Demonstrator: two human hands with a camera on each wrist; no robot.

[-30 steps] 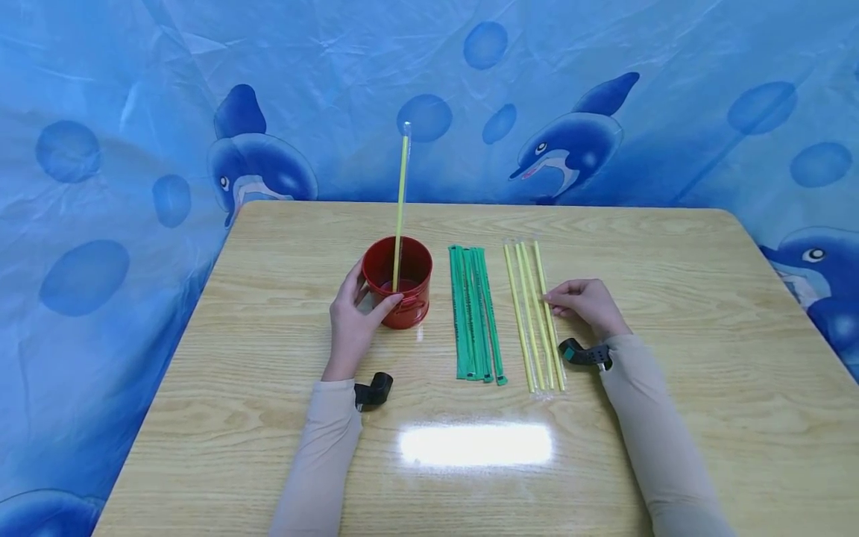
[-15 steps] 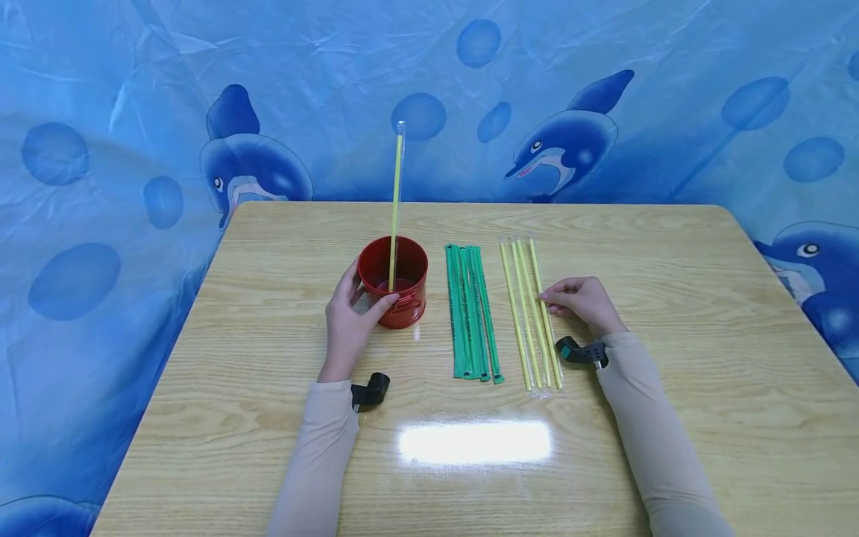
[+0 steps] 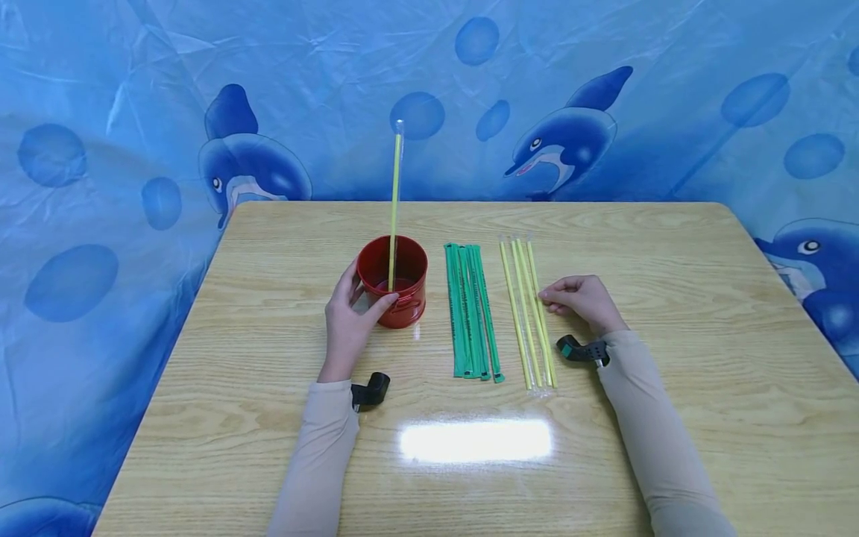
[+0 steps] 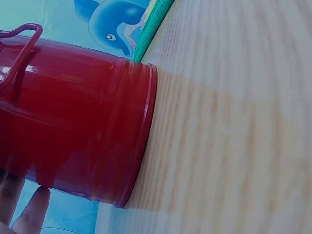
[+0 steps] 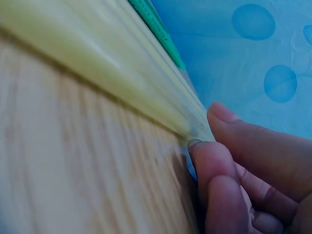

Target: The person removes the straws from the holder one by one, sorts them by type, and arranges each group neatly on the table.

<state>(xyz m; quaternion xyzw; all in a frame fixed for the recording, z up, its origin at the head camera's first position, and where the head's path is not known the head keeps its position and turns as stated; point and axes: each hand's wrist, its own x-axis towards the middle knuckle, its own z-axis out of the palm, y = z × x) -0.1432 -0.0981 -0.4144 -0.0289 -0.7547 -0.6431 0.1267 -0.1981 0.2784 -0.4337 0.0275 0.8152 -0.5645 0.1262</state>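
Observation:
A red metal bucket (image 3: 406,304) with a small wire handle stands on the table. My left hand (image 3: 349,328) grips its left side, thumb near the front rim and fingers behind; in the left wrist view some fingertips (image 4: 36,207) touch its wall. One yellow straw (image 3: 394,194) in a clear wrapper stands upright inside the bucket. Several wrapped yellow straws (image 3: 520,313) lie side by side to the right. My right hand (image 3: 582,302) pinches the rightmost yellow straw (image 5: 122,83) between thumb and index finger, about mid-length.
Between the bucket and the yellow straws lies a row of several green-wrapped sticks (image 3: 473,313). The wooden table (image 3: 470,500) ends at a blue dolphin-print curtain (image 3: 322,82) behind. A bright light reflection shows near the front.
The rightmost yellow straw has shifted slightly left, closer against the others, with my right fingers on it. My left hand stays on the bucket; the view has shifted a little.

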